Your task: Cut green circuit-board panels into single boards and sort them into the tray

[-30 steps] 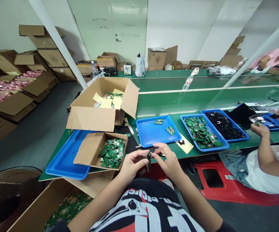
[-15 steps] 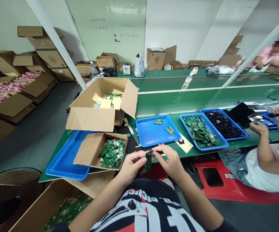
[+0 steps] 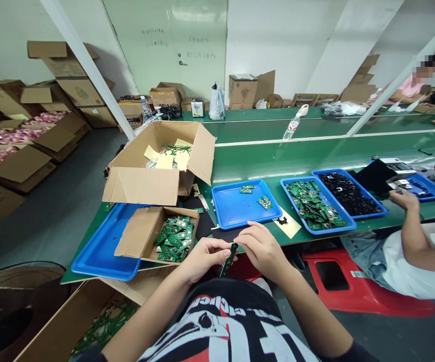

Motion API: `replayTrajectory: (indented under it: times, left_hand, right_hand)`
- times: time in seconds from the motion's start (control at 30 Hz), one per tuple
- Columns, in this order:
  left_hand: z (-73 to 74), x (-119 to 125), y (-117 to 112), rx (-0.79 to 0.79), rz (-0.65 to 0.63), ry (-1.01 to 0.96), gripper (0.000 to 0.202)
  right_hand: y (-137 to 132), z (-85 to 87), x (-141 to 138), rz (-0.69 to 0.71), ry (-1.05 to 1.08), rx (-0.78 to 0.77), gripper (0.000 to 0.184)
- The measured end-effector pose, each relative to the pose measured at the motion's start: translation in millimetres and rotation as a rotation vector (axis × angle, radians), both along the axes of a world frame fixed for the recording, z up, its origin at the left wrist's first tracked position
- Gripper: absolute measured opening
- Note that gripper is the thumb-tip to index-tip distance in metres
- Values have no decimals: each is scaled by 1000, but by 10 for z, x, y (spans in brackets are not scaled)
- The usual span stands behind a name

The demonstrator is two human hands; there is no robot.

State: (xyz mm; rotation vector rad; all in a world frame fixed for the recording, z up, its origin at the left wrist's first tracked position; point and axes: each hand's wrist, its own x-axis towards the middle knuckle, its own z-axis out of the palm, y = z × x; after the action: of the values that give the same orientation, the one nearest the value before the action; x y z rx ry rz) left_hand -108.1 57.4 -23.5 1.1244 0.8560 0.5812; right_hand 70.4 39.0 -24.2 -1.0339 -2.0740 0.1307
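My left hand (image 3: 210, 257) pinches a narrow green circuit board (image 3: 228, 260) between thumb and fingers, close in front of my shirt. The board is tilted, its upper end toward the right. At that upper end are the closed fingertips of my right hand (image 3: 258, 247); whatever they pinch is too small or hidden to make out. Just beyond both hands lies a blue tray (image 3: 232, 203) with a few green boards (image 3: 264, 202) in it. To the left, a small open carton (image 3: 197, 216) holds a heap of similar boards (image 3: 175, 239).
A tray of piled boards (image 3: 311, 203) and a tray of black parts (image 3: 347, 193) stand to the right. A large open carton (image 3: 140, 186) is at the back left, near an empty-looking blue tray (image 3: 100, 256). A co-worker's hand (image 3: 406, 199) works at far right beside a red stool (image 3: 371, 296).
The circuit board has turned from showing its broad face to nearly edge-on and tilted. My right fingers have closed in over its upper end. The co-worker's far arm moved right.
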Motion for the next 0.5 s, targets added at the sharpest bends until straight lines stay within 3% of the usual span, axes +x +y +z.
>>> replayTrajectory:
  times: [0.17, 0.33, 0.43, 0.5]
  left_hand:
    - [-50, 45, 47, 257, -20, 209, 22]
    - [-170, 64, 62, 491, -9, 348, 27]
    - [-247, 7, 128, 746, 61, 456, 27]
    - [-286, -55, 180, 924, 96, 495, 25]
  right_hand:
    - [11, 59, -1, 59, -25, -80, 21]
    - [-58, 285, 65, 148, 127, -208, 17]
    - [-159, 414, 200, 248, 236, -327, 17]
    - [-202, 404, 299, 315, 383, -440, 14]
